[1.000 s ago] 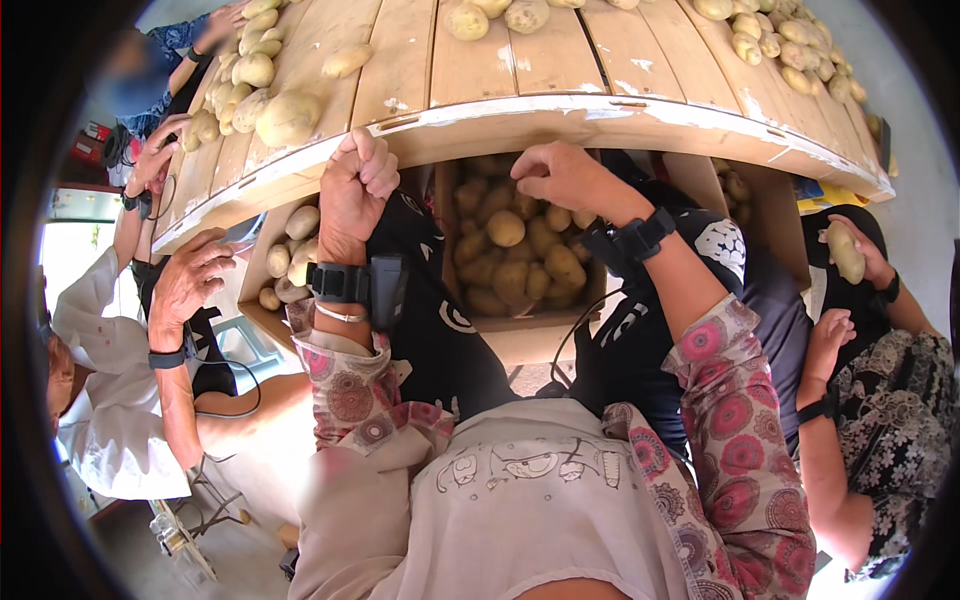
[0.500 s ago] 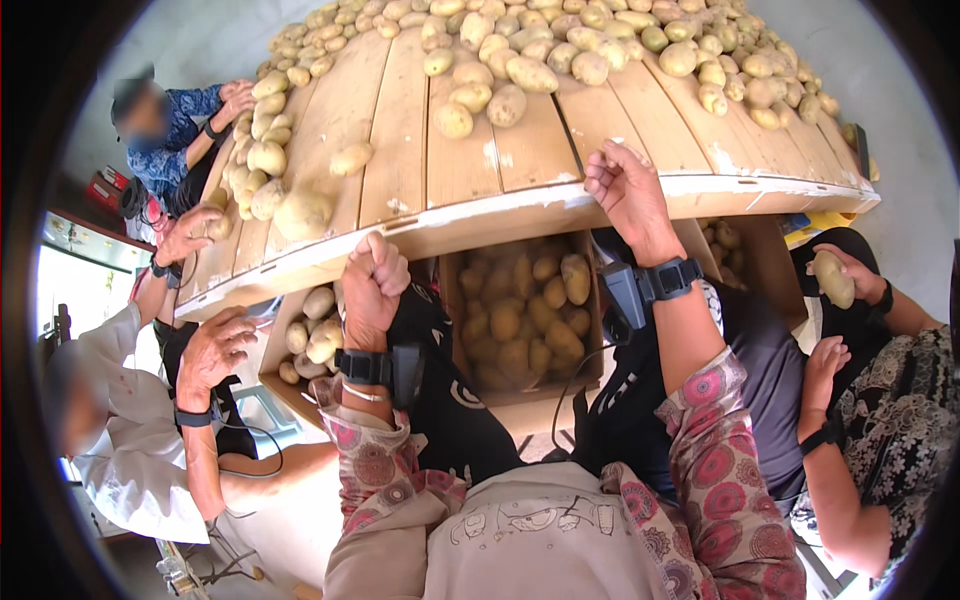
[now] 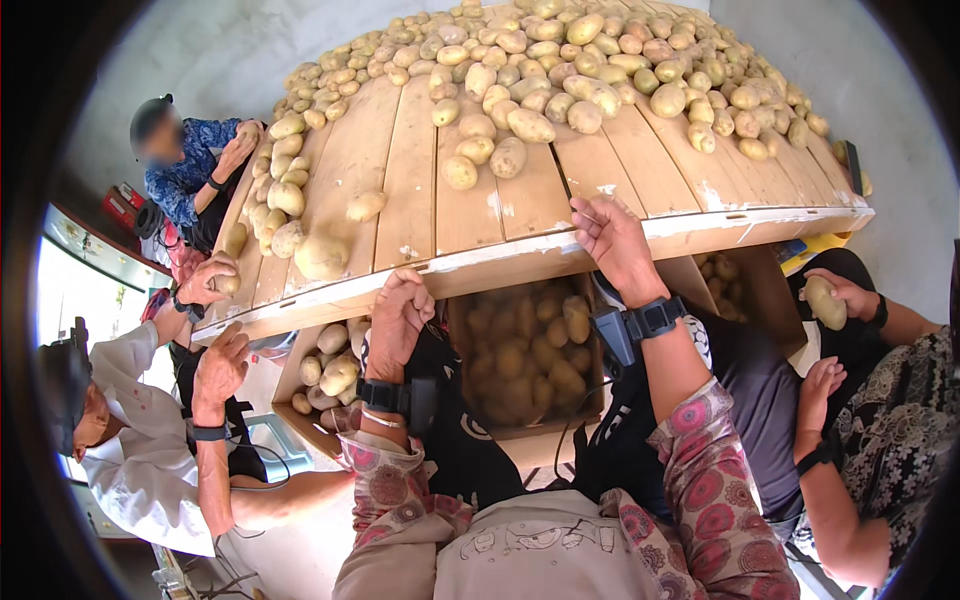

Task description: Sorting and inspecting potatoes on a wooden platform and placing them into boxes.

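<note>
Just off the near edge of the wooden table (image 3: pixel 470 215), my left hand (image 3: pixel 400 312) is closed, its fingers curled, with no potato showing in it. My right hand (image 3: pixel 612 245) is raised at the same edge farther right. Its fingers are bent in toward the thumb, and no potato is visible there either. The nearest potatoes on the boards are a loose group, including one potato (image 3: pixel 509 157) beyond my right hand. A big potato (image 3: pixel 322 257) lies by the edge at the left. Below, between my hands, a cardboard box (image 3: pixel 530 431) holds several potatoes (image 3: pixel 530 350).
A large potato heap (image 3: pixel 560 55) covers the table's far side. Another box of potatoes (image 3: pixel 335 365) stands left of my knees, another box (image 3: pixel 755 290) right. Co-workers sit on both sides; a left co-worker's hand (image 3: pixel 212 280) and a right co-worker's hand (image 3: pixel 850 297) each hold a potato.
The whole view has shifted, with the table lower in the picture. My hands stay near the table edge, fingers bent. The left co-worker's free hand has curled.
</note>
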`<state>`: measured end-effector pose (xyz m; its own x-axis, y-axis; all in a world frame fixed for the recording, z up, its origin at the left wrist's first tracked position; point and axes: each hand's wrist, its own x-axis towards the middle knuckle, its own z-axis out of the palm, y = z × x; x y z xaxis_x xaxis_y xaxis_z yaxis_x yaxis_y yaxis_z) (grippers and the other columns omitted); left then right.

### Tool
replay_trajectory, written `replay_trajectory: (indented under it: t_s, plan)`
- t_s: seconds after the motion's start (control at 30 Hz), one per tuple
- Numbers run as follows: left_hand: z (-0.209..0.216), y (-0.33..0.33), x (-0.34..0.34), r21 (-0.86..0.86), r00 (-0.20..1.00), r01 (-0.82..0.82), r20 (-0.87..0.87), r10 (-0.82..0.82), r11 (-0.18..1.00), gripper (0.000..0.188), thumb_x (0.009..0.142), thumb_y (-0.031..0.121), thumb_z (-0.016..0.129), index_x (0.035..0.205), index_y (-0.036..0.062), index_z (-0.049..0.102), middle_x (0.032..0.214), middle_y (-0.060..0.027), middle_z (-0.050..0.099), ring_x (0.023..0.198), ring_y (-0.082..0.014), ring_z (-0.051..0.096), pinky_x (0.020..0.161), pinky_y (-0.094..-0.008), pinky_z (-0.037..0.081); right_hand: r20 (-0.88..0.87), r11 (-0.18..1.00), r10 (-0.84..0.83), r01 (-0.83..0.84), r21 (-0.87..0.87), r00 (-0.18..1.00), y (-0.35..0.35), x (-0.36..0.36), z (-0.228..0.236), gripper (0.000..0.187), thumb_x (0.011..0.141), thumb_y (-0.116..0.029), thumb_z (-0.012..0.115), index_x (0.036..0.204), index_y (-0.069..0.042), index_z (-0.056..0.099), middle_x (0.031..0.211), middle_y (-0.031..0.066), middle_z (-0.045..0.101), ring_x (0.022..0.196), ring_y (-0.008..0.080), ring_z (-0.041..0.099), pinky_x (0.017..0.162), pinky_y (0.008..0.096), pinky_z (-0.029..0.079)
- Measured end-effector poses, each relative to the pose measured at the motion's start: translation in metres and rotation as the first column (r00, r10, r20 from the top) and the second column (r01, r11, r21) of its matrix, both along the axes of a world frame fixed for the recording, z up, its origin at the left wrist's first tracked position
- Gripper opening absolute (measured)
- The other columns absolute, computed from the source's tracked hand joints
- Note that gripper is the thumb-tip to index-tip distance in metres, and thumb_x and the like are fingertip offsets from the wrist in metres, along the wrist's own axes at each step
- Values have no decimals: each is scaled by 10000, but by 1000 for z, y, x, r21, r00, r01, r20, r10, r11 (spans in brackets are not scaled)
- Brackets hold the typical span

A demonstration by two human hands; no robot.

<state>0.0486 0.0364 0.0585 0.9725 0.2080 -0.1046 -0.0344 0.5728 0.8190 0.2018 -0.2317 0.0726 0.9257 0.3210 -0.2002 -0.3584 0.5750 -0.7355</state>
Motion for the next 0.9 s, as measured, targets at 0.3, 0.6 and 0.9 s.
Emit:
replay_trajectory:
  t_s: [0.3, 0.6, 0.9]
  plan:
    - [-8, 4, -1, -6, 1000, 17, 8, -17, 1000, 182, 774, -91, 423, 800, 73, 497, 689, -27, 503, 636, -131, 490, 570, -242, 414, 155, 980, 173, -154, -125, 973, 20, -8, -3, 271, 868, -121, 606, 1124, -68, 532, 1073, 29, 569, 972, 145, 582, 801, 271, 491]
    - [-16, 19, -4, -103, 997, 32, 77, -24, 994, 157, 816, -35, 379, 789, 68, 496, 530, 52, 312, 446, -57, 270, 409, -211, 212, 394, 830, 262, 2, -557, 881, 44, 4, -11, 170, 863, -41, 582, 1032, -18, 577, 879, 23, 622, 785, 73, 571, 705, 211, 465]
    - [-9, 7, -10, 159, 999, 32, -45, -25, 987, 86, 855, 41, 475, 919, 75, 521, 614, 24, 497, 504, -52, 412, 459, -186, 315, 673, 499, 484, 456, -737, 559, 54, -5, -14, 50, 800, -56, 577, 846, -39, 589, 773, 83, 599, 744, 241, 587, 684, 314, 469]
